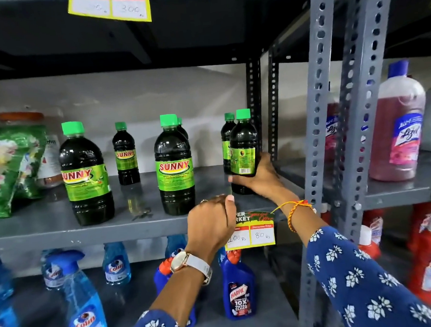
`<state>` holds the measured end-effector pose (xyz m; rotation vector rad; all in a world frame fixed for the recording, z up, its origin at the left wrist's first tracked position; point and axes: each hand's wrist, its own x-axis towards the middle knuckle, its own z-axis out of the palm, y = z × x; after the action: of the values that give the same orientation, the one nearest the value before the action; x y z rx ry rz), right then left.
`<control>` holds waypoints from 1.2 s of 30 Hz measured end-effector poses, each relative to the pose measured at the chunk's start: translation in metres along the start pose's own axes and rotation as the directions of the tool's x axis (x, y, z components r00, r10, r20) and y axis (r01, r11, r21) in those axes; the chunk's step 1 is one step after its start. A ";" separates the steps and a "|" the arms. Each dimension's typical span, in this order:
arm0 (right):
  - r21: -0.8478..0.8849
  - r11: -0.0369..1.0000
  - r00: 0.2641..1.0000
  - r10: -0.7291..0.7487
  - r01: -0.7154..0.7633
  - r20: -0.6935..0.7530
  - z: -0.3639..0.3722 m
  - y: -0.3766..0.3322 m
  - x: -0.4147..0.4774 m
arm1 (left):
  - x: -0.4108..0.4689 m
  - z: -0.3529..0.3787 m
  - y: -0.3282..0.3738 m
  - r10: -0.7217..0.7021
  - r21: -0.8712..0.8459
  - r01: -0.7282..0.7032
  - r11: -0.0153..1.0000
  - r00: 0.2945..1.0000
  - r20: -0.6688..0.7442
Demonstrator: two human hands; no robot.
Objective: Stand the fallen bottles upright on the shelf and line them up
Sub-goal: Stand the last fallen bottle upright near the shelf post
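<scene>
Dark bottles with green caps and green SUNNY labels stand upright on the grey shelf (51,227). Two large ones, the left large bottle (85,174) and the middle large bottle (174,165), are near the front. A small bottle (125,155) stands further back, and another small one (181,130) peeks out behind the middle bottle. My right hand (260,177) grips a small bottle (243,147) at the shelf's right end, upright, with its barcode side facing me. Behind it stands one more small bottle (227,138). My left hand (211,225) hovers at the shelf's front edge, fingers curled, holding nothing.
A green detergent pouch (9,170) leans at the shelf's left end. Perforated grey uprights (318,109) bound the right side; pink Lizol bottles (398,130) stand beyond. A yellow price tag (252,233) hangs from the shelf edge. Blue Colin sprays (83,307) and a Harpic bottle (238,293) fill the shelf below.
</scene>
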<state>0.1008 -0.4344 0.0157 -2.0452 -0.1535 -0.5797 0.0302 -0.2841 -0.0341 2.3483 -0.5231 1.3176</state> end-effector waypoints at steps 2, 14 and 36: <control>0.003 1.000 1.000 0.004 -0.004 -0.009 0.000 0.003 0.002 | 0.000 0.001 0.000 0.004 -0.004 -0.004 1.000 1.000 -0.001; 0.169 0.986 0.999 -0.012 0.007 0.030 -0.003 0.004 0.001 | -0.001 0.002 0.001 -0.019 0.036 0.021 0.999 0.999 -0.051; 0.196 0.981 1.000 -0.013 0.008 0.021 -0.002 0.007 0.005 | -0.001 -0.003 0.003 -0.011 0.028 0.012 1.000 0.999 -0.030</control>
<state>0.1070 -0.4402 0.0138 -1.8615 -0.2258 -0.5270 0.0262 -0.2851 -0.0333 2.3463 -0.4844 1.3615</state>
